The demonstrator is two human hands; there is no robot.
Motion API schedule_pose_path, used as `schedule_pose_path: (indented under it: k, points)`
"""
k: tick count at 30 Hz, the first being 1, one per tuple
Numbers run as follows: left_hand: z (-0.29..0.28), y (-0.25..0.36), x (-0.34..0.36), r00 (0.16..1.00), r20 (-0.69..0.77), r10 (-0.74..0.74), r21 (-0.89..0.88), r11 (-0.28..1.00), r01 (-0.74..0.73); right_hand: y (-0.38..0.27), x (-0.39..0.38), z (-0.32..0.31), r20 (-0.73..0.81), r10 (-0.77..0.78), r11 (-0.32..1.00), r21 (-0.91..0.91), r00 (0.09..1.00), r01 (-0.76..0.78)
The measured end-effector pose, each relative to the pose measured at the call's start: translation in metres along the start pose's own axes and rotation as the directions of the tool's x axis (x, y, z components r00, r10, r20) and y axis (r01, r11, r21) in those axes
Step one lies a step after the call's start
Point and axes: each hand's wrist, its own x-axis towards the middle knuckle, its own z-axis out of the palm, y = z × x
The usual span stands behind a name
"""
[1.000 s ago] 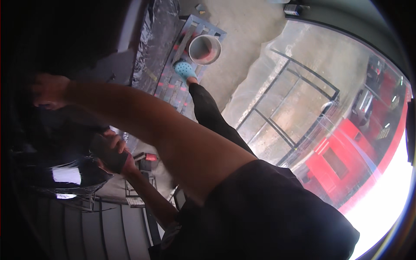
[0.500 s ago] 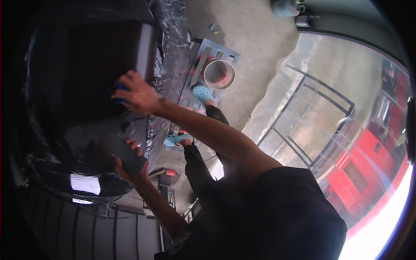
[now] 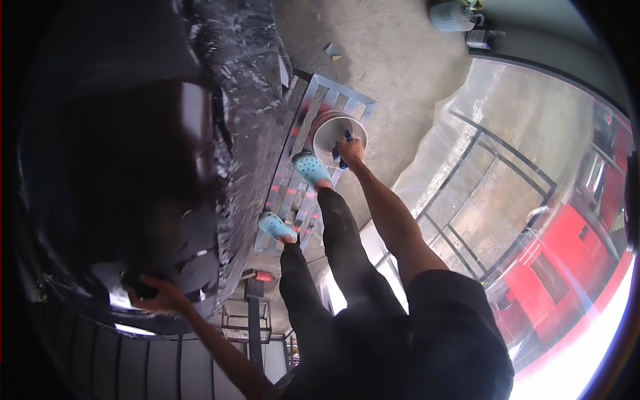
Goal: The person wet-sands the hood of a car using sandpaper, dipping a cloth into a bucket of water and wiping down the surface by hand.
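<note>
My right hand point(image 3: 350, 150) is stretched down to a round white bucket point(image 3: 327, 133) and is closed on a blue cloth or sponge point(image 3: 341, 148) at the bucket's rim. The bucket stands on a metal slatted platform point(image 3: 347, 100), where my feet in light-blue clogs point(image 3: 310, 167) also stand. Over at the lower left, my left hand point(image 3: 157, 297) rests against a large glossy black surface point(image 3: 133, 167). Its fingers curl around something small and dark that I cannot identify.
The black surface, partly covered with wrinkled black sheeting point(image 3: 247, 80), fills the left side. Concrete floor point(image 3: 400, 53) lies beyond the platform, with a pale container point(image 3: 450, 15) at the top. A metal frame point(image 3: 493, 180) and a red vehicle point(image 3: 567, 253) are on the right.
My right hand has left the black surface and swung down to the bucket with the blue thing in it. My left hand stays low on the black surface.
</note>
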Motion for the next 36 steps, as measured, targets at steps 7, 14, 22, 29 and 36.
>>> schedule_pose_path:
  k: [7,14,22,29,36]
  points:
    - [-0.012,-0.061,0.013,0.988,-0.025,0.149,0.287,0.948,-0.136,0.043,0.136,0.123,-0.275,-0.388,0.915,0.004,0.88,0.404]
    - [-0.027,-0.107,0.046,0.954,-0.02,0.298,0.167,0.942,-0.291,0.092,0.188,0.186,-0.044,-0.691,0.519,-0.724,0.721,0.453]
    - [-0.008,-0.056,0.003,0.969,-0.087,0.229,0.409,0.895,-0.175,0.056,0.134,0.116,-0.099,-0.384,0.923,-0.004,0.918,0.385]
    - [0.007,0.015,-0.029,0.979,-0.076,-0.189,-0.436,0.889,0.138,-0.026,-0.073,-0.04,0.42,-0.326,0.455,0.855,0.847,-0.248]
    - [-0.035,0.01,-0.039,0.955,0.032,-0.295,-0.362,0.887,0.286,-0.162,-0.374,-0.06,0.661,-0.678,0.733,0.641,0.322,0.227]
